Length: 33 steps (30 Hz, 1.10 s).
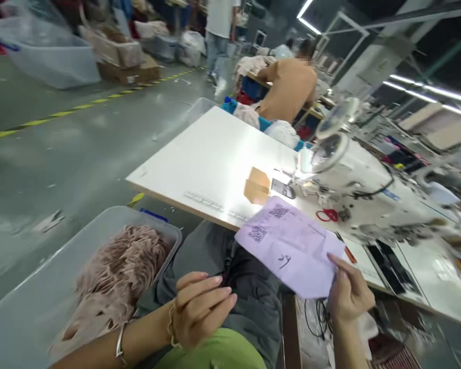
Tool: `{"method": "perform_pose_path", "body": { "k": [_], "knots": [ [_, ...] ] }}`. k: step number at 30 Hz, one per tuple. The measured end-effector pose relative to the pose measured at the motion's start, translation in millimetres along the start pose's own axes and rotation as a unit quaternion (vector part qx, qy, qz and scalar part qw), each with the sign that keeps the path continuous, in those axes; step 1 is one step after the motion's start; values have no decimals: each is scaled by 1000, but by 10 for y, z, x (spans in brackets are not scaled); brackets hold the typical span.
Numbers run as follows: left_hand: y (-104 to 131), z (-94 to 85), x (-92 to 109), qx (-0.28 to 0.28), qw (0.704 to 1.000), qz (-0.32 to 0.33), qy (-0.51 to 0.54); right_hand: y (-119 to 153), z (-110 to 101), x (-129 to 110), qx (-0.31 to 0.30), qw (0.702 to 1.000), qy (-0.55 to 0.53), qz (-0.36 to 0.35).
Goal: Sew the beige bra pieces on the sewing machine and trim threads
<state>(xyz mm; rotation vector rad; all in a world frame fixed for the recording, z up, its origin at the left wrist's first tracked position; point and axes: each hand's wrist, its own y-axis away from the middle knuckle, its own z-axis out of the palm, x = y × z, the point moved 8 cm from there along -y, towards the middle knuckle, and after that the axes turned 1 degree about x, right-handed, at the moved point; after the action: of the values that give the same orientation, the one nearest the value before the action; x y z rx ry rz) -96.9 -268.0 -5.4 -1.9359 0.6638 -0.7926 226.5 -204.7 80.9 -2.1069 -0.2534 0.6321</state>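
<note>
A lilac paper sheet [292, 246] with printed codes and a handwritten mark is pinched at its right edge by my right hand [351, 289]. The sheet is tilted over my lap and overlaps the front edge of the white sewing table [192, 159]. My left hand [203, 307] hovers above my lap, apart from the paper, with its fingers loosely curled but apart and nothing visible in them. Left of my legs, a clear plastic bin [72, 246] holds crumpled dusty-pink fabric [126, 261].
On the table are a tan card piece [257, 185], red-handled scissors [326, 215] and a dark phone-like object [392, 266]. A white sewing machine [372, 184] stands at the right. Beyond the table a person in a tan shirt [290, 87] sits; another stands in jeans [217, 51].
</note>
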Motion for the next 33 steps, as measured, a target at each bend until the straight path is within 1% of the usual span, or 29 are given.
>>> {"method": "perform_pose_path", "body": {
  "k": [1, 2, 3, 4, 5, 7, 8, 10, 11, 12, 14, 15, 17, 20, 23, 26, 28, 30, 31, 33],
  "knots": [
    [-164, -11, 36, 35, 999, 13, 4, -13, -43, 252, -7, 998, 9, 60],
    [-325, 51, 56, 35, 999, 11, 12, -26, -62, 477, -18, 993, 16, 113],
    [-475, 154, 90, 21, 999, 16, 22, -41, -63, 674, -34, 986, 39, 159],
    [-605, 301, 130, -9, 999, 22, 32, -60, -41, 825, -56, 978, 65, 189],
    [-708, 468, 180, -44, 998, 36, 38, -84, 5, 936, -85, 971, 91, 205],
    [-839, 817, 317, -101, 990, 88, 41, -147, 127, 1051, -134, 964, 116, 197],
    [-871, 999, 391, -128, 984, 117, 37, -176, 184, 1089, -148, 963, 119, 191],
    [-888, 1369, 526, -186, 968, 167, 23, -219, 284, 1168, -170, 961, 118, 181],
    [-883, 1556, 569, -219, 960, 176, 11, -234, 315, 1218, -177, 961, 120, 177],
    [-877, 1731, 593, -251, 952, 175, -1, -247, 327, 1276, -180, 960, 125, 174],
    [-861, 2033, 599, -310, 938, 152, -26, -268, 285, 1416, -170, 960, 147, 170],
    [-851, 2153, 592, -335, 931, 137, -34, -274, 238, 1493, -159, 959, 163, 170],
    [-832, 2337, 576, -380, 917, 109, -43, -269, 129, 1641, -140, 955, 198, 170],
    [-837, 2481, 583, -415, 905, 80, -44, -231, 5, 1799, -129, 949, 237, 166],
    [-897, 2546, 611, -413, 908, 63, -42, -218, -94, 1845, -105, 944, 270, 157],
    [-942, 2616, 636, -411, 909, 56, -39, -269, -168, 1745, -57, 940, 305, 140],
    [-963, 2633, 668, -401, 913, 62, -37, -331, -131, 1592, -41, 941, 316, 112],
    [-990, 2556, 729, -362, 928, 83, -23, -404, 19, 1392, -59, 946, 313, 69],
    [-995, 2464, 769, -331, 938, 103, -4, -440, 133, 1286, -81, 948, 306, 41],
    [-948, 2168, 826, -259, 951, 158, 58, -498, 389, 1083, -140, 948, 284, -17]
  ]
}}
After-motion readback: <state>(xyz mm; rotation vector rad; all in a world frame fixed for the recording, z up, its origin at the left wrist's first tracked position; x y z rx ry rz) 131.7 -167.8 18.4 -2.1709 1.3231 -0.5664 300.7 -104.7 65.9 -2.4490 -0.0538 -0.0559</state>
